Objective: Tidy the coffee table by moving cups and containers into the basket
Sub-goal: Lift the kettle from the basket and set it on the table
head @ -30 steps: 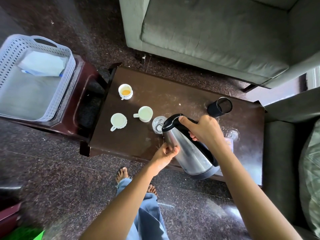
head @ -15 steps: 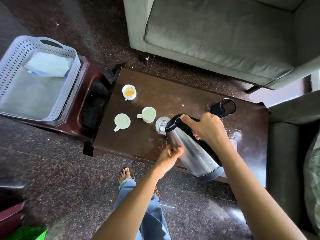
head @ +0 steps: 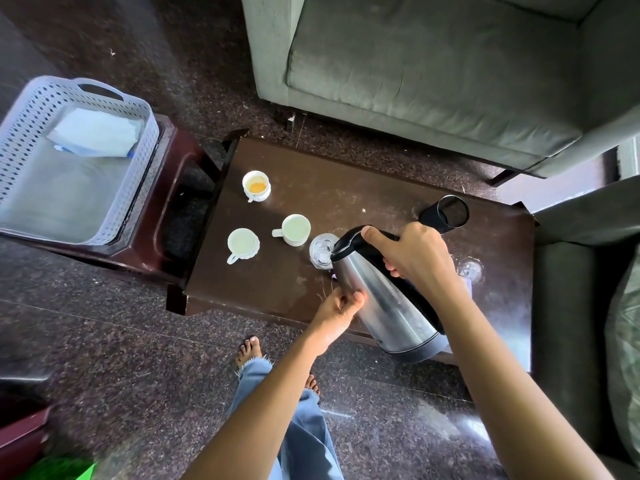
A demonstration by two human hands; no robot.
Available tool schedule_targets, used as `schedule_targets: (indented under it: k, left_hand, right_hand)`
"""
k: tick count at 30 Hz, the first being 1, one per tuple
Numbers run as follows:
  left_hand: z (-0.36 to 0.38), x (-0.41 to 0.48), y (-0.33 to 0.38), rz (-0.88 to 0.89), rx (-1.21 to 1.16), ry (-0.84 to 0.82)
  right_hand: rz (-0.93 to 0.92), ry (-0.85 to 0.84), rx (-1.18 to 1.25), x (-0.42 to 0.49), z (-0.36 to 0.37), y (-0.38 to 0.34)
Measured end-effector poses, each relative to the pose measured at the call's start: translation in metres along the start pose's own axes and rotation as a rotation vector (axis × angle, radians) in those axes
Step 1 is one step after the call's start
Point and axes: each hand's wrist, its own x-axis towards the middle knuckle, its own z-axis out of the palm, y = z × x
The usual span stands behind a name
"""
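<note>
My right hand (head: 417,256) grips the black handle of a steel kettle (head: 388,310), which is tilted with its spout over a clear glass (head: 320,252) on the dark coffee table (head: 349,209). My left hand (head: 341,306) presses against the kettle's side with fingers curled. Three white cups stand to the left: one with orange liquid (head: 257,186), one near the glass (head: 295,229), one nearer me (head: 242,243). A black tumbler (head: 446,213) lies on its side at the back right. A second clear glass (head: 470,269) stands right of my wrist. The grey perforated basket (head: 138,174) sits on a side table to the left.
A folded white packet (head: 97,135) lies inside the basket. A grey-green sofa (head: 433,71) stands behind the table and an armchair (head: 581,289) at the right. My bare feet (head: 249,349) and jeans are on the speckled floor in front.
The kettle and both hands hold nearly the same pose over the glass. The view has shifted slightly, so everything sits a little further right in the frame.
</note>
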Motion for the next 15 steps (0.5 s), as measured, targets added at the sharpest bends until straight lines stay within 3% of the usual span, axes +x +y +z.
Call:
schedule_targets:
  k: [15]
  left_hand:
    - [0.0001,-0.0058,0.0089,-0.013,0.024,0.0]
  right_hand:
    - [0.0,0.014,-0.029,0.0024,0.0035,0.0002]
